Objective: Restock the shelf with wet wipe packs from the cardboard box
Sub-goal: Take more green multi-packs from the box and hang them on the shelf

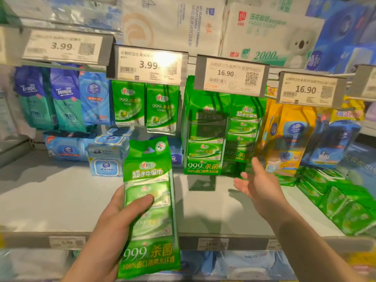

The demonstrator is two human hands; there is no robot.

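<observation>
My left hand [114,218] grips a tall green wet wipe pack [149,208] upright in front of the shelf, thumb across its front. My right hand [258,182] is open, fingers relaxed, just below and in front of the hanging green wipe packs [205,135] under the 16.90 tag. It holds nothing. More of the same packs [244,129] hang beside them. The cardboard box is out of view.
Small green packs [144,106] hang under a 3.99 tag. Blue and teal packs [61,98] hang at left, yellow and blue ones [295,135] at right. Blue tubs [105,155] and green bundles [345,204] lie on the grey shelf board [50,200]. Price tags [230,74] jut forward.
</observation>
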